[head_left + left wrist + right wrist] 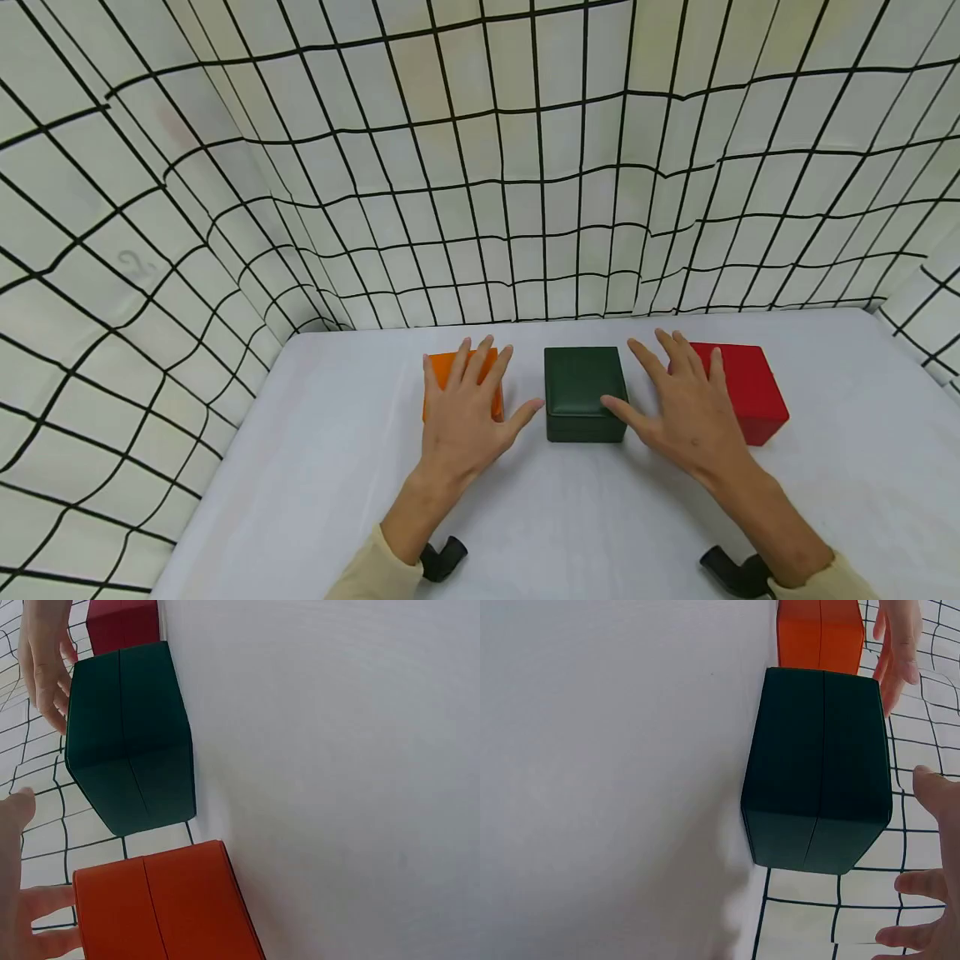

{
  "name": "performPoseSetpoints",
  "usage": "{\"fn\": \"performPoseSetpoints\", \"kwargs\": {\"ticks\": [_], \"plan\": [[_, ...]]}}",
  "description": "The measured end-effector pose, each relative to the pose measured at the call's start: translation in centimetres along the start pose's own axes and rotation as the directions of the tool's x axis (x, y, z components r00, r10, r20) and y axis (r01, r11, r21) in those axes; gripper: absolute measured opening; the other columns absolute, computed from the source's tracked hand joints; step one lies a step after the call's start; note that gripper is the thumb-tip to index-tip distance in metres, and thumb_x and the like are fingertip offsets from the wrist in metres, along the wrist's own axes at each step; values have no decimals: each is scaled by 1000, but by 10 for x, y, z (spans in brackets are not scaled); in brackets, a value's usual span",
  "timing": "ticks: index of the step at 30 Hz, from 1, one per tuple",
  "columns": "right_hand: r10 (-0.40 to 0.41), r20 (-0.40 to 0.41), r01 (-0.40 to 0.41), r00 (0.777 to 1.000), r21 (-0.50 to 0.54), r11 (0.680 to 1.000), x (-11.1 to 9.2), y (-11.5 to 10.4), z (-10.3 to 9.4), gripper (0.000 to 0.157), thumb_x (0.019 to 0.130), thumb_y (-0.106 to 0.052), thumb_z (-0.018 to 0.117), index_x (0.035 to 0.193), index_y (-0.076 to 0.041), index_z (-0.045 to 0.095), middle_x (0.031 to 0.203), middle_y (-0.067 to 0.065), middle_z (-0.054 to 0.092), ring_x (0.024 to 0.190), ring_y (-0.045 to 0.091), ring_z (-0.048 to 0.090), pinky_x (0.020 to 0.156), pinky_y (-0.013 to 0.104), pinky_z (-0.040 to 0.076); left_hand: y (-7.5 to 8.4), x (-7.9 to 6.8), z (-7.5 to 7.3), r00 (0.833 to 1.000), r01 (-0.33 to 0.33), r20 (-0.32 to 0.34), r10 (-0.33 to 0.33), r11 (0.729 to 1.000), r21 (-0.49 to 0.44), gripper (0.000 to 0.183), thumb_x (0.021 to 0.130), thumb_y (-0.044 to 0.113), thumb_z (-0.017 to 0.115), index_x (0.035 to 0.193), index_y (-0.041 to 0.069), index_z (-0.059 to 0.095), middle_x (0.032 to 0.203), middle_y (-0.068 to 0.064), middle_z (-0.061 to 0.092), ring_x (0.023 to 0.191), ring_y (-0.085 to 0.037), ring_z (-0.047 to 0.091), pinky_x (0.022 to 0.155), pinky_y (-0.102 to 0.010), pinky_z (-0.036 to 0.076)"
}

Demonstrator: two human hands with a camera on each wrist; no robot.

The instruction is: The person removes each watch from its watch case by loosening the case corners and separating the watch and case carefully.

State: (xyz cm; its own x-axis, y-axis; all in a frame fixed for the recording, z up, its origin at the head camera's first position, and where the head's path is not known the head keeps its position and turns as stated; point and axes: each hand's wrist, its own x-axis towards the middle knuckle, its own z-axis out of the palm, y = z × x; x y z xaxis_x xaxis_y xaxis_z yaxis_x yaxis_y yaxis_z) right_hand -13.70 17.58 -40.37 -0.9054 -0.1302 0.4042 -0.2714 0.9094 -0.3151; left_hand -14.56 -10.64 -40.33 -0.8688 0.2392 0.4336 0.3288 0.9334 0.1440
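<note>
Three closed boxes stand in a row: an orange box (187,907) at the left, a dark green box (581,379) in the middle and a red box (742,383) at the right. My left hand (463,421) is over the orange box with its fingers spread, hiding much of it in the head view. Between the green and red boxes hovers my right hand (693,421), fingers spread too, its thumb overlapping the green box's right edge in the head view. In the right wrist view that thumb appears apart from the green box. Neither hand holds anything.
A white cloth-covered table (570,508) bears the boxes near its far edge. White walls with a black grid (517,200) rise behind and at the sides. A black curved piece (444,558) shows at my left wrist, another (735,573) at my right.
</note>
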Motion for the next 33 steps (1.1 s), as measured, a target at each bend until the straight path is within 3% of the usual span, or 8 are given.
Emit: {"fn": "performPoseSetpoints", "kwargs": {"ticks": [6, 10, 16, 24, 29, 33], "plan": [[-32, -30, 35, 999, 91, 995, 1, -9, 4, 68, 84, -39, 83, 142, -9, 61, 152, 23, 51, 139, 45, 47, 118, 74, 29, -10, -1, 1, 988, -24, -151, 14, 997, -69, 63, 91, 63, 67, 137, 19, 68, 147, -6, 63, 142, -30, 54, 120, -72, 30], [-54, -38, 58, 998, 140, 988, 1, -14, 7, 64, 84, -30, 85, 140, -8, 63, 150, 21, 53, 136, 44, 50, 113, 71, 40, -16, -3, 0, 984, -15, -181, -9, 991, -131, 50, 94, 53, 70, 128, 16, 72, 140, -5, 66, 134, -28, 58, 119, -69, 34], [-83, -43, 90, 996, 204, 975, 1, -23, 10, 57, 88, -25, 82, 139, -9, 64, 149, 18, 55, 136, 41, 52, 103, 65, 53, -26, -10, -1, 987, 23, -150, -55, 978, -208, 42, 96, 43, 71, 124, 12, 73, 139, -7, 65, 132, -31, 57, 120, -68, 33], [-94, 3, 87, 996, 338, 937, 4, -38, 12, 51, 92, -21, 79, 139, -10, 63, 146, 13, 57, 134, 35, 55, 98, 53, 60, -40, -16, -4, 987, 58, -130, -93, 967, -250, 47, 95, 40, 73, 128, 6, 71, 145, -11, 59, 138, -34, 51, 119, -56, 39], [-122, 18, 104, 992, 400, 911, 7, -50, 16, 48, 93, -21, 79, 138, -10, 64, 144, 10, 59, 133, 31, 59, 100, 47, 60, -45, -18, -8, 987, 132, -51, -153, 948, -291, 53, 96, 42, 72, 134, 6, 67, 150, -11, 55, 143, -32, 47, 120, -55, 41], [-146, 27, 121, 989, 422, 898, 8, -58, 21, 47, 94, -20, 79, 137, -11, 65, 143, 8, 60, 131, 29, 61, 102, 45, 59, -48, -21, -10, 976, 212, 35, -213, 920, -328, 57, 97, 45, 71, 140, 8, 63, 155, -10, 50, 148, -32, 43, 121, -53, 42]]}}
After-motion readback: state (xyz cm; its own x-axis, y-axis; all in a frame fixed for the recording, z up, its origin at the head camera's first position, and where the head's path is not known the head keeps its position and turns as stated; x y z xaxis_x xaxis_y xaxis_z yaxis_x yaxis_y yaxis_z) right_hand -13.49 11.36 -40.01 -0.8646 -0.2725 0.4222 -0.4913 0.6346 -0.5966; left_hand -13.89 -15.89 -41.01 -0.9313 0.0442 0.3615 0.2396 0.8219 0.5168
